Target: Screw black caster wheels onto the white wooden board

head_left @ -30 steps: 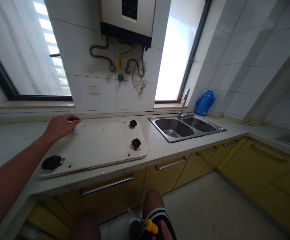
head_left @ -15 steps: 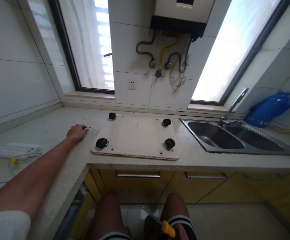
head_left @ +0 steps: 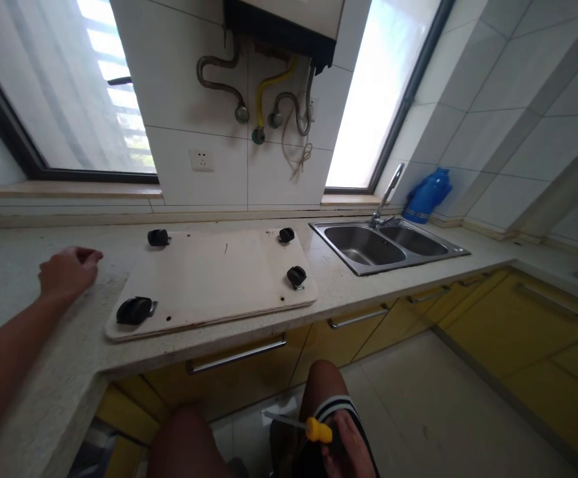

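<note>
A pale wooden board [head_left: 219,282] lies on the counter, with a black caster at each corner, such as the near-left caster [head_left: 134,311] and the near-right caster [head_left: 296,276]. Just left of the board, my left hand [head_left: 70,271] is raised over the counter, fingertips pinched together; what they hold, if anything, is too small to make out. My right hand [head_left: 349,446] is low by my thigh and closed around a screwdriver [head_left: 318,430]. Its yellow handle shows, and the metal shaft points left.
Behind the board, the tiled wall carries a socket [head_left: 201,160] and hoses under a heater [head_left: 289,30]. To the right are a double steel sink [head_left: 363,247] with a tap [head_left: 385,199] and a blue object [head_left: 427,196]. Yellow cabinets with bar handles [head_left: 236,355] run below the counter edge.
My view has turned right, so the board and sink sit further left. A thin dark bit showed at my left fingertips before. The screwdriver and right hand have come further into view.
</note>
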The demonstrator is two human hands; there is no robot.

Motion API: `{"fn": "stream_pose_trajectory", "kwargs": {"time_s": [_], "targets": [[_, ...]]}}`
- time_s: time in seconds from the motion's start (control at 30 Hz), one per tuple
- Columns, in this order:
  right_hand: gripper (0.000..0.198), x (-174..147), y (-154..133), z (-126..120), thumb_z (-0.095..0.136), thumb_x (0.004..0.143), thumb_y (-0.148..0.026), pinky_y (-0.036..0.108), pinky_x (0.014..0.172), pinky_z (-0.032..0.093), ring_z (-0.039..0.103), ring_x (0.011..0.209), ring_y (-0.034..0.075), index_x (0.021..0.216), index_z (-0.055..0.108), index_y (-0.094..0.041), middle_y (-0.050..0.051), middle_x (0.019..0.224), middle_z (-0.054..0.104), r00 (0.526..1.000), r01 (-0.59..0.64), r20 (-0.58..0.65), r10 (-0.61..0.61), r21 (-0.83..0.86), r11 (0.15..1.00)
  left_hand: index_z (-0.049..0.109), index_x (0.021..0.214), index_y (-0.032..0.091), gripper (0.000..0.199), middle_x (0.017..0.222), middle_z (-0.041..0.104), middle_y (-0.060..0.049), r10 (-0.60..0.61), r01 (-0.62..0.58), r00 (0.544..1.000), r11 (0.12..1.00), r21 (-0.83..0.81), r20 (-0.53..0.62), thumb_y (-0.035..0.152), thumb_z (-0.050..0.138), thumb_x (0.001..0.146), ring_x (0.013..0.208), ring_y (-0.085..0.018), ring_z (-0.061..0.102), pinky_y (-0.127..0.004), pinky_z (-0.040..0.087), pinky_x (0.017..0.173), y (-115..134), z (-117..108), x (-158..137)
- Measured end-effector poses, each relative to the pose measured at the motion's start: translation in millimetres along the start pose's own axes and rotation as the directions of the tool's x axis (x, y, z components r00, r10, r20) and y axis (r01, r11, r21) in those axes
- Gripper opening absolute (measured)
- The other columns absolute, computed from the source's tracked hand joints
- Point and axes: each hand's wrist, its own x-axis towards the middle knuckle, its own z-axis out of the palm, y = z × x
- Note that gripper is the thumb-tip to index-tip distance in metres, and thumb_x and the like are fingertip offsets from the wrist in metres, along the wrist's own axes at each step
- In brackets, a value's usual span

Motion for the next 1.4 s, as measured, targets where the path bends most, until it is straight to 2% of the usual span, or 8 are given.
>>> {"fn": "stream_pose_trajectory", "kwargs": {"time_s": [0.13,0.23,0.33,0.47,0.57,0.73,1.2,1.4], "targets": [[0.062,-11.3,-40.7,19.0,0.111,0.056,-0.050,0.024,0.069,0.063,0.073,0.076,0.013,0.098,0.075,-0.022,0.000,0.096,0.075,0.980,0.109,0.167,-0.111,0.017,0.994,0.073,0.092,0.026,0.055,0.088,0.079,-0.004,0.103,-0.091,0.994,0.971,-0.220,0.042,0.079,0.073,0.077,0.110,-0.043,0.077,-0.064,0.058,0.105,84.1,-11.4,-25.5],[0.052,-23.1,-68.2,37.5,0.107,0.066,-0.050,0.021,0.069,0.062,0.070,0.079,0.012,0.099,0.077,-0.022,0.001,0.101,0.071,0.934,0.219,0.271,-0.232,0.079,0.973,0.079,0.096,0.026,0.049,0.098,0.084,-0.005,0.315,-0.193,0.923,0.876,-0.443,0.222,0.069,0.086,0.074,0.099,-0.032,0.079,-0.056,0.064,0.104,157.3,-13.0,-75.8],[0.044,-36.8,-88.2,53.9,0.103,0.072,-0.051,0.016,0.067,0.059,0.070,0.082,0.011,0.098,0.078,-0.025,0.001,0.101,0.070,0.879,0.351,0.260,-0.399,0.211,0.912,0.085,0.098,0.024,0.040,0.099,0.086,-0.007,0.572,-0.274,0.735,0.742,-0.611,0.364,0.061,0.089,0.082,0.092,-0.027,0.079,-0.044,0.067,0.093,216.0,-12.6,-140.9],[0.037,-53.6,-106.0,57.3,0.101,0.076,-0.049,0.016,0.070,0.061,0.072,0.083,0.011,0.098,0.079,-0.027,0.001,0.102,0.071,0.811,0.499,0.191,-0.552,0.267,0.825,0.089,0.099,0.025,0.020,0.097,0.086,-0.006,0.739,-0.156,0.473,0.607,-0.780,0.480,0.043,0.087,0.092,0.091,-0.023,0.080,-0.037,0.068,0.092,261.1,-21.7,-210.3],[0.033,-60.0,-112.5,46.2,0.098,0.081,-0.047,0.017,0.068,0.062,0.072,0.080,0.011,0.097,0.079,-0.026,0.002,0.100,0.072,0.762,0.563,0.202,-0.615,0.263,0.784,0.089,0.099,0.023,0.014,0.095,0.086,-0.005,0.761,-0.032,0.403,0.566,-0.824,0.507,0.035,0.090,0.091,0.090,-0.020,0.080,-0.031,0.068,0.088,276.4,-32.8,-234.8],[0.030,-61.4,-116.2,27.3,0.096,0.084,-0.047,0.019,0.069,0.063,0.072,0.079,0.011,0.099,0.078,-0.028,0.002,0.102,0.073,0.758,0.565,0.190,-0.624,0.287,0.774,0.089,0.098,0.023,0.008,0.093,0.085,-0.004,0.749,0.029,0.394,0.569,-0.822,0.532,0.027,0.089,0.092,0.088,-0.016,0.080,-0.024,0.066,0.083,287.0,-39.2,-246.3],[0.033,-50.5,-111.0,2.6,0.096,0.082,-0.050,0.020,0.067,0.064,0.076,0.081,0.014,0.095,0.076,-0.027,0.003,0.096,0.074,0.744,0.633,0.134,-0.655,0.175,0.754,0.087,0.104,0.028,0.010,0.097,0.084,0.001,0.782,-0.197,0.302,0.611,-0.767,0.546,0.023,0.077,0.102,0.088,-0.014,0.078,-0.022,0.061,0.083,291.1,-30.9,-273.6],[0.029,-25.2,-104.2,-19.0,0.092,0.087,-0.044,0.027,0.074,0.066,0.076,0.089,0.018,0.099,0.072,-0.027,0.005,0.101,0.073,0.585,0.805,0.149,-0.797,0.010,0.593,0.084,0.111,0.027,0.018,0.106,0.084,0.000,0.868,-0.419,0.270,0.496,-0.760,0.417,0.019,0.068,0.107,0.096,-0.013,0.079,-0.020,0.061,0.088,284.7,-3.9,-268.2]]}}
